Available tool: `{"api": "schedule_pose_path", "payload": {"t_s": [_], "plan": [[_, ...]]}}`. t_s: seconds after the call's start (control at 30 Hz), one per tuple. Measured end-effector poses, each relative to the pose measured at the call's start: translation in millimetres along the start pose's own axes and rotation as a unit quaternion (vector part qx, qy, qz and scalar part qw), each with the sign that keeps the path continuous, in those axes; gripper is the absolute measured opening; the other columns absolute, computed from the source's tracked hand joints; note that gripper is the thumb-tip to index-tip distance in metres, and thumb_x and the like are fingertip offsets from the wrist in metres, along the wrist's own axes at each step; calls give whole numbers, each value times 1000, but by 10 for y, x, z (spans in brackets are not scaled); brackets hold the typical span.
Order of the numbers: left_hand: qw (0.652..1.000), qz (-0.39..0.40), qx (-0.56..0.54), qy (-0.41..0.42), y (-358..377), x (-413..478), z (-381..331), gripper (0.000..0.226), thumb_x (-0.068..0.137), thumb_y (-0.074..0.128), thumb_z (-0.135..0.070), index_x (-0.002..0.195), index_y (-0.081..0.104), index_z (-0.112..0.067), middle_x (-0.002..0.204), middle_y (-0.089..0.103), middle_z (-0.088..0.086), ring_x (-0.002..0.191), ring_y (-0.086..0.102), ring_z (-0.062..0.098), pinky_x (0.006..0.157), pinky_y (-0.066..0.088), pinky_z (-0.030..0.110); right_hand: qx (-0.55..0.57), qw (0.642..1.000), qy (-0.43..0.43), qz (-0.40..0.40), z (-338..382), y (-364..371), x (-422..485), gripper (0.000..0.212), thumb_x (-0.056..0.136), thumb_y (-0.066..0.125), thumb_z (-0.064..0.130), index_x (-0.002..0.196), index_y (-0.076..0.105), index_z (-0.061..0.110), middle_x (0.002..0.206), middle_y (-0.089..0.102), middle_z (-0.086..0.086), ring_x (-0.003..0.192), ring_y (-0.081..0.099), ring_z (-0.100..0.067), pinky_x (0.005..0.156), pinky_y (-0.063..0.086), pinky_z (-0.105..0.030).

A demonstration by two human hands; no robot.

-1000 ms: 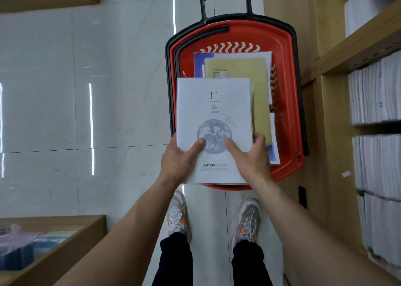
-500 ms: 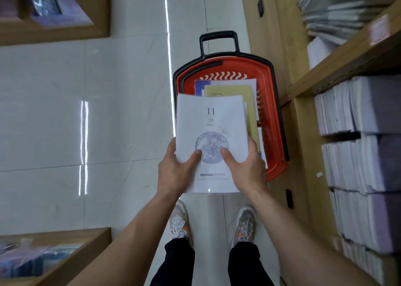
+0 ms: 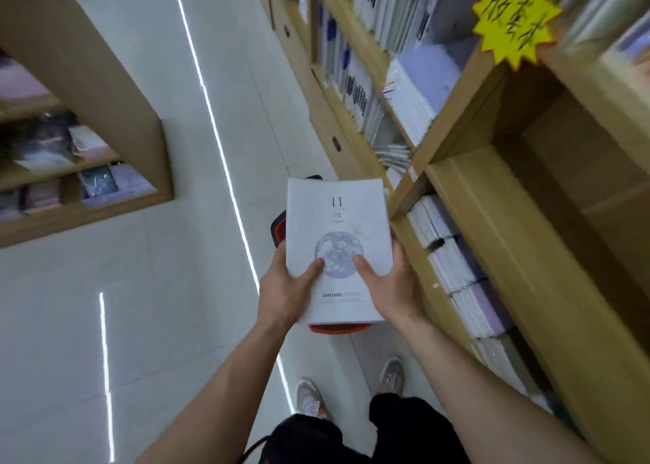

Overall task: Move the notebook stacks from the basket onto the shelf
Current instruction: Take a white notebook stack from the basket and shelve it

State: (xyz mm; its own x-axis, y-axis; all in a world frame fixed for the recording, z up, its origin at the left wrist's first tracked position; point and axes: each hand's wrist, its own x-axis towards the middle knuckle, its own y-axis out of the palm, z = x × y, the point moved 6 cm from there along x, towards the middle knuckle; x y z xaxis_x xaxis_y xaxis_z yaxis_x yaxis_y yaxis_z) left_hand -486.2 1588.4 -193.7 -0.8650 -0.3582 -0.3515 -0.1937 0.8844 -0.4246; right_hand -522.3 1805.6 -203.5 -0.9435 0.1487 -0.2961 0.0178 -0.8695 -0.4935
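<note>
Head view: a pale tiled floor [image 3: 158,287] with bright strips of reflected light is seen running down a shop aisle. The aisle is lined by a wooden shelf [image 3: 492,238] on the right and a second wooden shelf unit [image 3: 105,118] on the left; both are packed with stationery, blurred in places. One yellow star-shaped sign [image 3: 515,16] with handwritten characters is fixed to an upper board on the right.

One notebook stack [image 3: 337,249], white-covered and printed with "11", "24" and a round moon picture, is held flat in the air above the one red basket [image 3: 336,329], just beside the right shelf's front edge. It is grasped by two hands: the left hand [image 3: 285,294] and the right hand [image 3: 390,287] are each closed on a side edge, with fingers wrapped underneath and a thumb pressed on the cover. Most of the basket is hidden by the stack. Two grey shoes [image 3: 309,396] are seen below. Many white and lilac notebook piles are shelved in the right unit; their number cannot be counted.
</note>
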Motion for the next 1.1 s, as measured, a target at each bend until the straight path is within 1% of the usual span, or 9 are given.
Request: {"api": "schedule_pose_path", "payload": {"t_s": [0.13,0.23,0.37,0.47,0.6,0.7,0.8,0.93,1.1], "plan": [[998,46,8,39,5,-79,-552,55,88,71,-48,137,49,-38,110,66,-21,93,64,5,70,43,10,19,999,16,-29,309,-452,-159,65,83,75,53,139,49,29,117,66,17,108,66,-10,89,52,-29],[994,79,27,64,192,-51,-872,56,87,71,-50,137,51,-38,105,65,-25,97,66,6,74,46,17,19,997,35,-60,346,-751,-141,65,85,73,53,139,49,26,116,68,12,105,66,-13,82,47,-25],[986,123,70,90,590,34,-1171,54,89,70,-49,137,49,-35,111,65,-18,88,60,-6,69,41,8,33,993,55,-102,197,-1063,-13,66,84,70,60,138,49,28,121,70,9,106,66,-14,84,51,-29],[980,147,100,89,885,142,-1259,58,89,67,-53,140,46,-34,118,68,-11,96,65,10,78,50,23,57,988,79,-116,52,-1202,84,62,85,70,59,135,51,29,118,69,12,99,64,-8,77,47,-22],[969,181,136,97,1199,298,-1321,61,87,69,-57,138,45,-35,109,64,-14,101,66,17,90,56,40,80,979,108,-150,-171,-1298,189,62,84,70,60,133,53,26,117,70,12,98,66,-7,70,46,-16],[960,202,158,113,1415,461,-1398,63,83,70,-59,137,47,-34,107,62,-13,101,67,19,91,56,45,96,971,136,-169,-311,-1311,312,72,82,67,66,138,51,23,120,69,8,101,67,-10,75,52,-21],[947,228,185,127,1681,661,-1493,61,83,71,-57,134,50,-31,109,64,-10,100,68,20,89,57,44,106,958,168,-205,-467,-1345,468,91,75,62,77,144,47,20,128,68,5,111,66,-15,90,57,-34],[930,258,212,150,2028,983,-1617,61,84,71,-57,134,51,-28,118,70,0,103,68,26,90,56,42,108,943,196,-247,-554,-1367,725,67,82,68,65,130,57,19,118,70,3,100,66,-13,70,52,-19],[901,317,233,185,2603,1374,-1818,62,85,71,-50,138,51,-24,127,68,4,113,66,29,92,52,34,127,897,235,-352,-698,-1456,1081,57,83,74,55,125,60,18,113,74,2,101,71,-20,82,58,-37]]}}
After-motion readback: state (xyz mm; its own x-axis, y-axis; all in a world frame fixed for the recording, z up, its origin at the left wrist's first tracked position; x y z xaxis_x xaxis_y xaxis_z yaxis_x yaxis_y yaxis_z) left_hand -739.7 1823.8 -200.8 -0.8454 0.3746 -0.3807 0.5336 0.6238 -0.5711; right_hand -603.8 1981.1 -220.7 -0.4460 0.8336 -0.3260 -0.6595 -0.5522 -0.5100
